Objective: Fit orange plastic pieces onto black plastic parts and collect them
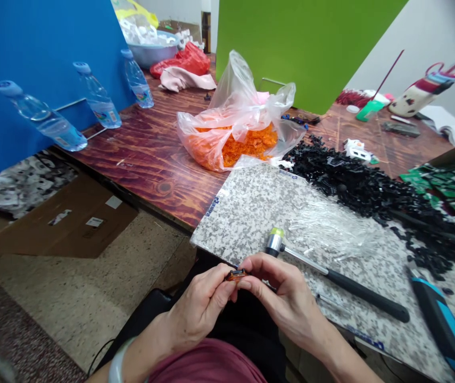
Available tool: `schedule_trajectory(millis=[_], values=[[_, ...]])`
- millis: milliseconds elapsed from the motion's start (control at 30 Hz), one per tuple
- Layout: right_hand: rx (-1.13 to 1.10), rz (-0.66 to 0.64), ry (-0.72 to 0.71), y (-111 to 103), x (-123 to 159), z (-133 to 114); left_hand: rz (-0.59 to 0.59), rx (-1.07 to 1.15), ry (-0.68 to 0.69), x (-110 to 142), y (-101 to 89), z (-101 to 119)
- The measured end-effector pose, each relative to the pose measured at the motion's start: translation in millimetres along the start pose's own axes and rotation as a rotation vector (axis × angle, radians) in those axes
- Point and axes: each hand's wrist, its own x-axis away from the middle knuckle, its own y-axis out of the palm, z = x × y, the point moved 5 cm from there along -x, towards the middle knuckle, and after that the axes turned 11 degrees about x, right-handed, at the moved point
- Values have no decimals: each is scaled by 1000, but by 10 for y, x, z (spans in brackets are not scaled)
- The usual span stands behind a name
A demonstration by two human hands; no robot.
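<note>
Between my two hands, over my lap, is a small orange-and-black plastic part (237,275). My left hand (203,298) pinches its left end between thumb and fingers. From the other side, my right hand (279,284) closes thumb and forefinger on its right end. Fingers cover much of the part, so its exact kind does not show. Just beyond my right hand lies a mallet (347,284) with a yellow-green face and black grip, on a speckled stone slab (243,213). A heap of thin clear strips (333,229) rests behind the mallet.
Black plastic pieces (342,181) are piled along the slab's far side. A clear bag of orange pieces (247,141) sits behind it. Blue-handled pliers (438,319) lie at right, near green circuit boards (443,197). Water bottles (46,119) stand at left beside a blue panel (39,32).
</note>
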Motion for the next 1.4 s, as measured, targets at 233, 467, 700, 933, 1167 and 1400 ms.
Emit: schedule_trajectory(millis=[233, 467, 700, 933, 1167, 1400], values=[[22, 38, -63, 32, 24, -48, -9, -40, 52, 9, -4, 9], [55, 85, -108, -2, 19, -48, -42, -63, 18, -27, -18, -2], [78, 94, -125, -24, 49, 18, -35, -69, 27, -42, -21, 17], [55, 113, -154, -15, 117, 43, -31, -148, 71, 6, -12, -23], [135, 200, -73, -38, 469, 69, -91, -135, -70, 106, -30, -171], [473, 307, 563, -180, 1742, 1292, -5, -157, -164, 114, -157, -551]])
